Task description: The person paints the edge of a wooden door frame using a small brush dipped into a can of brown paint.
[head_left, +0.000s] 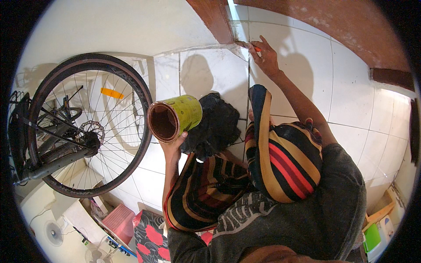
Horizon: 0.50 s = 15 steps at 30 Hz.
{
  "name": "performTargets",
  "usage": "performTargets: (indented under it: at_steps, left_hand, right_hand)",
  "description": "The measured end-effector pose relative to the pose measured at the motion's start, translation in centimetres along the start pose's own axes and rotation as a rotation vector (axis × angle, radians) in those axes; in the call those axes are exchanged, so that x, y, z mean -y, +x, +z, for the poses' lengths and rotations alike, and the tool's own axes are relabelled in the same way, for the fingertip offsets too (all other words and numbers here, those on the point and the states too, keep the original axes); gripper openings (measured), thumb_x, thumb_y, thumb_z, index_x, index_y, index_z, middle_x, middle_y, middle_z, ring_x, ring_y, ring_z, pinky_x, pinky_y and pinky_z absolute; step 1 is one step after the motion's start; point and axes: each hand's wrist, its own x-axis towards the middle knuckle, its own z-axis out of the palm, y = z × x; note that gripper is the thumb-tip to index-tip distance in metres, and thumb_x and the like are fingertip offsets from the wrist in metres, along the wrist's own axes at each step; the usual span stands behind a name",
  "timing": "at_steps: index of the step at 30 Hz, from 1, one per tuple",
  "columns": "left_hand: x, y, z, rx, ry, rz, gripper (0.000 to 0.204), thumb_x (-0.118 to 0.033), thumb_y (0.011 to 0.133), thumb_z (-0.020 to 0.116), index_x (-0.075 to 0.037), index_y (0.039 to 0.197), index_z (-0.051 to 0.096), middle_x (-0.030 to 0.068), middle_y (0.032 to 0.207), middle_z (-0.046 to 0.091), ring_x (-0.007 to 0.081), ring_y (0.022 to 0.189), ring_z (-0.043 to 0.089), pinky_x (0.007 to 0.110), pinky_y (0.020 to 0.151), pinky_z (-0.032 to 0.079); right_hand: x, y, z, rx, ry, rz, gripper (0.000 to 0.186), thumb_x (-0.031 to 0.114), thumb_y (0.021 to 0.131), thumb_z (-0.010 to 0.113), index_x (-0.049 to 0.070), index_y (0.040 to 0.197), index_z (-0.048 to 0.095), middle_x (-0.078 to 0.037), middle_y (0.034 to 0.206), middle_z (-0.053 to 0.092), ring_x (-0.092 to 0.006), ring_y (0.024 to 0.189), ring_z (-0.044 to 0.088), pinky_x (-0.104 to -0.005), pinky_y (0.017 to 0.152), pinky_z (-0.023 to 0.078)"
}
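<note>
My left hand [174, 145] is closed round a yellow-green can [189, 115], held tipped on its side with its brown-stained inside showing. My right hand [265, 59], fingers curled and one raised, grips a small brush [257, 49] with an orange handle; its tip is at the foot of a brown wooden frame [215, 25], beside the white wall. A crumpled black plastic sheet or bag [219, 127] lies on the tiled floor below the can, partly hidden by it. My striped-clothed knees [280, 162] are bent beneath me.
A bicycle wheel [61, 175] with an orange reflector stands close on the left. Fans [55, 232], a pink basket [120, 221] and a red-flowered cloth [151, 232] are at lower left. A brown wooden panel [315, 19] crosses the top right; a green-lidded box [372, 239] sits at lower right.
</note>
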Motion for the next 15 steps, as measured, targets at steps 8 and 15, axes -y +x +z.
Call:
performTargets:
  at_steps: [8, 15]
  left_hand:
    - [0.5, -0.7, -0.7, -0.021, -0.029, -0.050, 0.097, -0.009, 0.060, 0.089, -0.003, 0.140, 0.034, 0.0115, 0.133, 0.049, 0.0255, 0.120, 0.052, 0.040, 0.104, 0.042]
    - [-0.3, -0.1, 0.0, -0.004, -0.008, 0.000, 0.094, -0.012, 0.061, 0.089, -0.002, 0.138, 0.036, 0.0131, 0.132, 0.050, 0.0262, 0.120, 0.052, 0.041, 0.105, 0.042]
  right_hand:
    - [5.0, 2.8, -3.2, -0.060, 0.020, -0.107, 0.010, 0.011, 0.088, 0.067, 0.001, 0.090, 0.068, -0.011, 0.087, 0.070, -0.0263, 0.080, 0.070, -0.0483, 0.106, 0.044]
    - [5.4, 4.1, -3.1, 0.031, -0.081, -0.091, 0.009, 0.006, 0.086, 0.068, -0.001, 0.092, 0.067, -0.013, 0.083, 0.069, -0.0266, 0.081, 0.069, -0.0486, 0.107, 0.043]
